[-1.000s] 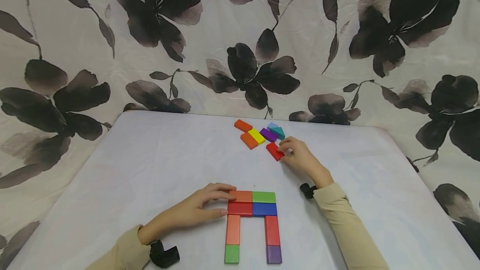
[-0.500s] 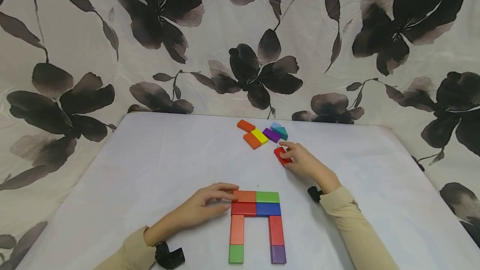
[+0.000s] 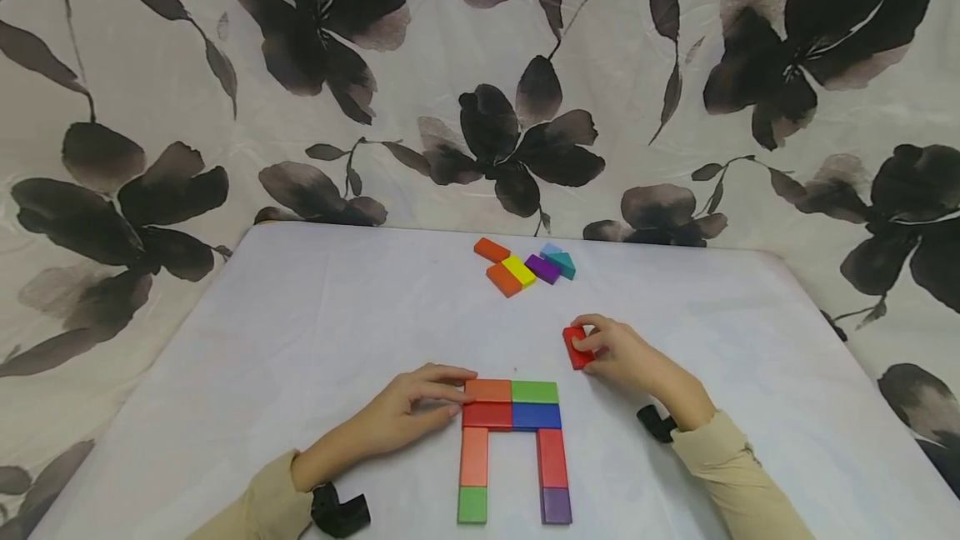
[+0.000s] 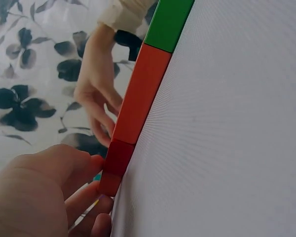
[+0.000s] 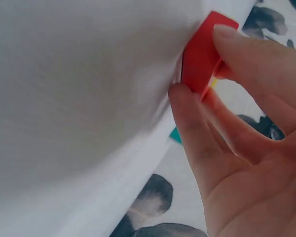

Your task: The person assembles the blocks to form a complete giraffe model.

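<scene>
My right hand (image 3: 626, 357) pinches a loose red block (image 5: 202, 54) between thumb and fingers, low over the white table to the right of a flat block figure. My left hand (image 3: 393, 411) lies at the figure's upper left, its relaxed fingertips touching the ends of an orange block (image 3: 491, 391) and a red block in the figure (image 3: 486, 416). Beside these, a green block (image 3: 535, 392) and a blue block (image 3: 537, 416) complete two rows. Two legs run down from them: a salmon block (image 3: 474, 457) above a green one, and a red block (image 3: 551, 457) above a purple one.
At the far side of the white table (image 3: 337, 298) lies a loose group of blocks: two orange, a yellow block (image 3: 519, 271), a purple block (image 3: 542, 268), a teal triangular block (image 3: 562, 263) and a light blue piece. A floral cloth hangs behind the table.
My right hand has drawn the red block away from the far group, toward me and slightly right. The left hand stays at the figure's corner.
</scene>
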A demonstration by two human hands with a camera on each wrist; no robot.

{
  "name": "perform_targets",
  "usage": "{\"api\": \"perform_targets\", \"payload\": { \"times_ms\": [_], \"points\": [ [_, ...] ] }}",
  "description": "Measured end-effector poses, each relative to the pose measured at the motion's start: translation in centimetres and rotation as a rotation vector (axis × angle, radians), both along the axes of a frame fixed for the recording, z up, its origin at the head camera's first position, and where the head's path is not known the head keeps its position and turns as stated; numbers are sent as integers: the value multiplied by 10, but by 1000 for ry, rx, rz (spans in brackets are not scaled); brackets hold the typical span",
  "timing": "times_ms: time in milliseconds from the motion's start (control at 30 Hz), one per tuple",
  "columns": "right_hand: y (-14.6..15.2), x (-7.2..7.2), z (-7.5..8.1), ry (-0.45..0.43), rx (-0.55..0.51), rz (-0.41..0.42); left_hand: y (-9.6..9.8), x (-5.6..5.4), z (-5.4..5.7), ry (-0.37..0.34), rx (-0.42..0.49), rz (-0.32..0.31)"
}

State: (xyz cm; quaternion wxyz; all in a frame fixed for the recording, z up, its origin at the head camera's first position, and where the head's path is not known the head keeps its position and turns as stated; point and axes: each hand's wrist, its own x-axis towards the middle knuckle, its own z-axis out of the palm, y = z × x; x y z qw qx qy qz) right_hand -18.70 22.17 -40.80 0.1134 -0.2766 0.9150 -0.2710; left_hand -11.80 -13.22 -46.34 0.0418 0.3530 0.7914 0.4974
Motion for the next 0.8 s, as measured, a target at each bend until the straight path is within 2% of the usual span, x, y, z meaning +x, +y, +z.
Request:
{"api": "perform_targets", "payload": {
  "times_ms": [167,300,467,667,800],
  "points": [
    [4,12,-2,-69,-91,-16,0,-1,-2,30,-2,-5],
    [3,16,-4,-80,-139,21,-1,-1,-2,42,4,-3],
    [-2,20,-2,-97,-95,45,-2,-1,-2,51,-1,-10],
    [-6,24,-2,-105,-76,67,-3,-1,-2,100,-9,-17],
    [-6,25,-3,-95,-81,72,-3,-1,-3,85,-7,-25]
  ]
}}
